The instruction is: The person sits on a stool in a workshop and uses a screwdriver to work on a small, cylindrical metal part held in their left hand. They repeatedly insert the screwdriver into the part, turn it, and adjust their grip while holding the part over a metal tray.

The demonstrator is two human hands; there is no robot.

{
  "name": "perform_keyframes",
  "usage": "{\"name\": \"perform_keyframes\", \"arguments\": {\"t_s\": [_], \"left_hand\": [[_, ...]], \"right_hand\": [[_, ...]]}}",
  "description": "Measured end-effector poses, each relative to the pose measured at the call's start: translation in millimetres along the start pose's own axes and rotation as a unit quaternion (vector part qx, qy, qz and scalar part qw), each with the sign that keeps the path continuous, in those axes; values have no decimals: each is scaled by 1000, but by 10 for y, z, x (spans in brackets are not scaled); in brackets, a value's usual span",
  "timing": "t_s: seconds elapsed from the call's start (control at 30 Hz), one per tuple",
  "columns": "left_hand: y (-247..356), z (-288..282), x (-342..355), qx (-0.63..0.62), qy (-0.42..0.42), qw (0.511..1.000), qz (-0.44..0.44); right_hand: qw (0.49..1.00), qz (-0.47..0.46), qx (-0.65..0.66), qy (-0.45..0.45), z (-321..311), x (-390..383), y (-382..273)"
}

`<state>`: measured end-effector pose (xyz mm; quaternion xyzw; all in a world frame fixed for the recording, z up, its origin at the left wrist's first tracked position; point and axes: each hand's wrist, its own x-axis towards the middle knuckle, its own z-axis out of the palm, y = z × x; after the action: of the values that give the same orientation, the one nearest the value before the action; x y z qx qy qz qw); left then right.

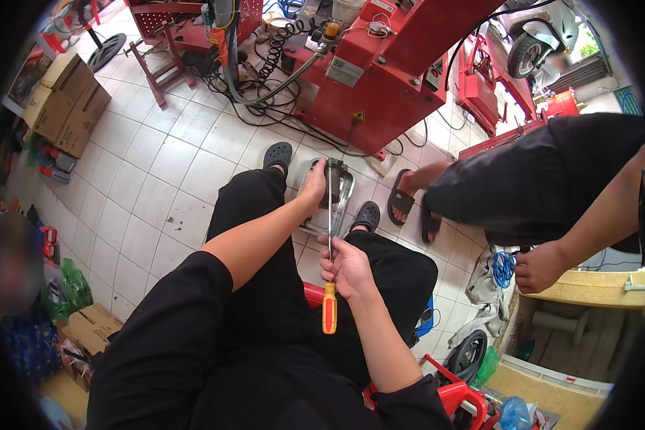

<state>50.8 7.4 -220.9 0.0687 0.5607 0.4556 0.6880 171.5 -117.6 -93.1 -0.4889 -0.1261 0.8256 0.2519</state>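
My right hand (350,269) is closed around the long shaft of a screwdriver (329,308). Its yellow and red handle points back toward me, and the shaft runs away from me over a grey metal frame (346,192). The frame is open in the middle and lies between my feet, low over the floor tiles. With my left hand (314,185) I grip the frame's far left side, beside a dark part at its far end. The shaft reaches up near that dark part; whether its tip touches it I cannot tell.
Ahead stands a large red machine (369,93) with cables (279,118) on the floor. Another person's sandalled foot (403,201) is close on my right, their hand (542,267) by a yellow-edged bin (588,290). Cardboard boxes (64,107) stand at left.
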Motion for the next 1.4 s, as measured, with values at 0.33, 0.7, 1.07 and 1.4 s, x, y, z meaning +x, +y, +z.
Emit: {"name": "perform_keyframes", "arguments": {"t_s": [0.33,0.7,1.07,1.4], "left_hand": [[-60,-84,87,-14,-70,997,18],[-86,-44,71,-1,-66,997,26],[-27,-20,-44,10,-73,997,10],[-26,0,-67,11,-69,997,14]], "right_hand": [[998,6,55,5,1,100,23],[997,-31,11,74,92,127,47],[995,-43,-39,84,145,134,40],[997,-37,-10,70,97,187,60]]}}
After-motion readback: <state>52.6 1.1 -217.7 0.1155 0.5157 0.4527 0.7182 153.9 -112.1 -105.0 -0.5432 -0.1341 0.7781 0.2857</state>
